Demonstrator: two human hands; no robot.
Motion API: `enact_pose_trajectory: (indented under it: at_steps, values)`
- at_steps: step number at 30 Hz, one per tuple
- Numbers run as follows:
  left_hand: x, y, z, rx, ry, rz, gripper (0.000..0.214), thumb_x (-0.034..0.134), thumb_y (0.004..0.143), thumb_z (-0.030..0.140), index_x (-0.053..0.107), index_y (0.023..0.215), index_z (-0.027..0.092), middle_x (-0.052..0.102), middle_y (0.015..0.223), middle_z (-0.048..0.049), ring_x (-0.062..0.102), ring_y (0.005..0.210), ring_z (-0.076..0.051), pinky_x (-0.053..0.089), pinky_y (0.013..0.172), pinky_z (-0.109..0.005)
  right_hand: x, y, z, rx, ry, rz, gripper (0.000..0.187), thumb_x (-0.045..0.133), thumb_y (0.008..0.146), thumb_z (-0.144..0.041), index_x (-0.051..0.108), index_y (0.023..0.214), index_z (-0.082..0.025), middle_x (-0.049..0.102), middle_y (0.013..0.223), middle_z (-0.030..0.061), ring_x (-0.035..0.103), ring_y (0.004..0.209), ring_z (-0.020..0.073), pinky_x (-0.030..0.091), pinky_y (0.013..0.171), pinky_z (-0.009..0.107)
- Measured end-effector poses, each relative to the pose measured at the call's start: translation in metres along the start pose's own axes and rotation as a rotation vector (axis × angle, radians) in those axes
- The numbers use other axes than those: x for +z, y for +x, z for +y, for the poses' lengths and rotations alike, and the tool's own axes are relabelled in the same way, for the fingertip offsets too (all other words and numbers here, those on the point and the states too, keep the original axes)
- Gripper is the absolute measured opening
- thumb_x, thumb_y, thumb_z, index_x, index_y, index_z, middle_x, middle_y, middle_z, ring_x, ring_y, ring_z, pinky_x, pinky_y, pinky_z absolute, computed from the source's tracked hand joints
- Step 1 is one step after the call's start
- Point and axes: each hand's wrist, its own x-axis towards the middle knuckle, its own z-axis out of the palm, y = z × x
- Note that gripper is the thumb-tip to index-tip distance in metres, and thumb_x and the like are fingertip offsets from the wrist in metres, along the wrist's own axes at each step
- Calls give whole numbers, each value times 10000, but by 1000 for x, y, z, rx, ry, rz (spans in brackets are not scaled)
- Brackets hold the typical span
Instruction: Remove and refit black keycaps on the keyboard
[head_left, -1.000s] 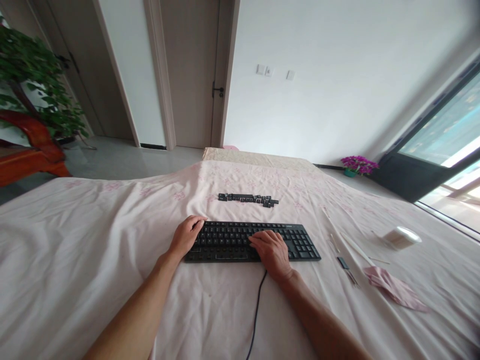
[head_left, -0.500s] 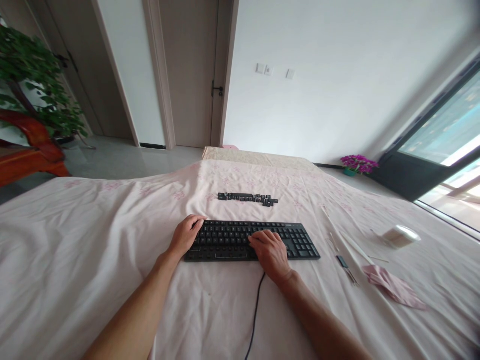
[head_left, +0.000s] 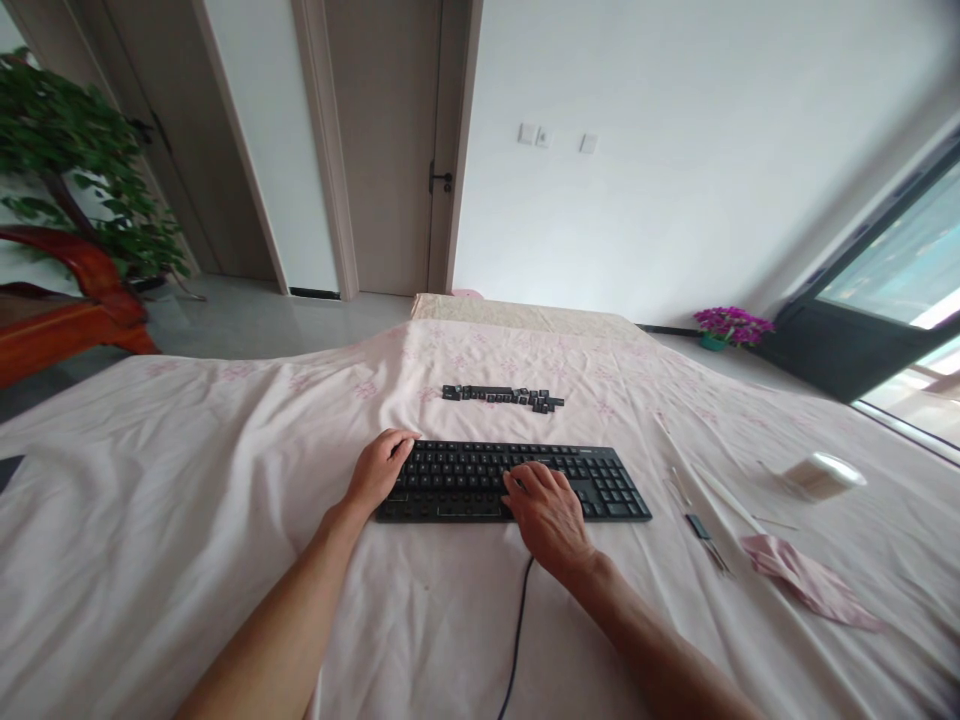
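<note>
A black computer keyboard [head_left: 457,476] lies on the cloth in front of me, its lower-left rows bare of keycaps. My left hand [head_left: 381,470] grips its left end, thumb near the top corner. Over the middle-right keys, my right hand [head_left: 547,510] is bent with thumb and fingertips drawn together at the keys. What its fingertips hold, if anything, is hidden. Behind the keyboard, several loose black keycaps [head_left: 499,396] lie in a rough row, a long space bar among them. A black cable [head_left: 517,640] runs toward me from under my right hand.
A pale pink floral cloth [head_left: 225,470] covers the surface. To the right lie a small black-handled brush-like tool [head_left: 699,526], thin sticks, a pink cloth [head_left: 810,580] and a clear round tub [head_left: 823,476]. A dark corner of something [head_left: 9,470] shows at the left edge.
The whole view has shifted slightly, so everything sits a little further right. Both hands stay at the same places on the keyboard, the right one moving only barely.
</note>
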Motion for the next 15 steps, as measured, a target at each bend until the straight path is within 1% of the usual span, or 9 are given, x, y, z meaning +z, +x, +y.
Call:
enact_pose_trajectory:
  at_steps: [5,7,10,13,15]
  values:
    - [-1,-1,2,-17,3,-9,350,384,894,382,666,1029,225,666,1093,-35,590,1062,-191,417,982,-319,-3,2,0,-40,9,-3,199,640,847,-245,606,1040,-214,624,997,77,496,1023,240,357,834,373]
    - [-1,-1,2,-17,4,-5,352,382,893,384,667,1026,225,666,1090,-38,591,1060,-193,419,981,-325,-4,1,-1,-29,31,1,188,638,848,-254,616,1031,-220,630,994,75,505,1021,240,366,830,368]
    - [-1,-1,1,-8,5,-1,358,380,892,386,670,1035,234,669,1086,-35,593,1056,-196,422,976,-332,-4,-1,2,26,94,22,167,604,871,-269,640,1030,-239,641,1019,60,527,991,223,386,815,351]
    - [0,0,-1,-9,-1,-2,360,380,889,393,671,1036,240,672,1084,-32,595,1059,-199,429,973,-332,-3,0,16,91,206,81,200,519,921,-295,666,1055,-280,655,1042,35,552,962,194,410,809,324]
    - [1,0,-2,-3,-2,-3,357,387,886,399,671,1035,243,670,1096,-31,596,1062,-203,435,967,-330,-1,4,34,141,249,131,234,483,936,-301,680,1062,-293,665,1041,28,565,956,186,420,830,319]
